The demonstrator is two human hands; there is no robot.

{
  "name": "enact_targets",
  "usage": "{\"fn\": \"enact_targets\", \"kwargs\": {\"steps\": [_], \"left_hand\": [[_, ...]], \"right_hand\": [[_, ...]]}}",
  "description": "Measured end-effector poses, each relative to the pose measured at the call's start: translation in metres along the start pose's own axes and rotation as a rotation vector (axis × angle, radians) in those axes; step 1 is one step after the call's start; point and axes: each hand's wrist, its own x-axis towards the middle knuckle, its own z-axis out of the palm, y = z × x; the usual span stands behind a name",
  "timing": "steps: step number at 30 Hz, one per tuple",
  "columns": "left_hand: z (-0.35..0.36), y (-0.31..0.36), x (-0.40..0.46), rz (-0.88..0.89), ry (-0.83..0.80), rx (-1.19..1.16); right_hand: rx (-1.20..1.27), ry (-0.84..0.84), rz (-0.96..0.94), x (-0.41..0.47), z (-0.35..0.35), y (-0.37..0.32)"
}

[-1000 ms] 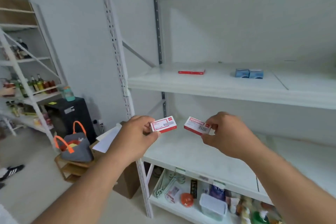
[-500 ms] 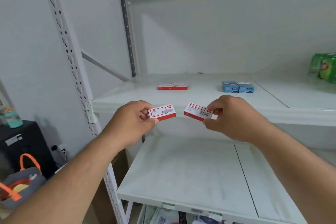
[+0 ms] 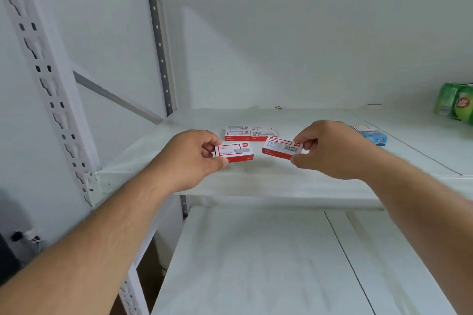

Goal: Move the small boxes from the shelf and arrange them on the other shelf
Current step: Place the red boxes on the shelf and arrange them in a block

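Both hands now reach over the upper shelf point(image 3: 256, 179), where half a second ago they were held in front of its edge, and the view has closed in on that shelf. Left hand point(image 3: 190, 158): forearm extended up from lower left, wrist straight, knuckles toward the camera, fingers point(image 3: 212, 144) curled and pinching the left end of a small red-and-white box point(image 3: 235, 153) between thumb below and fingertips above. The box is held nearly level, label face up, projecting rightward from the fingers. Right hand point(image 3: 332, 148): forearm extended up from lower right, fingers point(image 3: 305, 141) bent and pinching the right end of a second red-and-white box point(image 3: 281, 148), barcode face up, tilted slightly down to the left and projecting leftward from the fingers. The two held boxes are near each other, with a clear gap between them. Whether either one touches the shelf surface cannot be told. Just beyond the fingertips, between the hands, two matching boxes point(image 3: 250, 133) lie flat side by side on the shelf. Behind the right hand sit blue boxes point(image 3: 375, 137), partly hidden by it; a green package point(image 3: 457, 102) stands far right. Below the forearms, the lower shelf point(image 3: 256, 263) is visible.
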Motion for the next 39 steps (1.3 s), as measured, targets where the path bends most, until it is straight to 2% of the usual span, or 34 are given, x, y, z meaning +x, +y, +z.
{"fn": "enact_targets", "kwargs": {"steps": [8,15,25,39], "left_hand": [[0.013,-0.013,0.051,-0.054,-0.062,0.038],[0.029,-0.016,0.084,-0.112,-0.096,0.085],[0.031,-0.037,0.105,-0.128,-0.178,0.074],[0.037,-0.046,0.123,-0.046,-0.161,0.126]], "right_hand": [[-0.049,-0.078,-0.032,0.052,0.012,0.024],[0.016,-0.172,-0.106,0.087,0.025,0.045],[0.043,-0.272,-0.109,0.110,0.042,0.040],[0.014,-0.192,-0.049,0.119,0.054,0.030]]}}
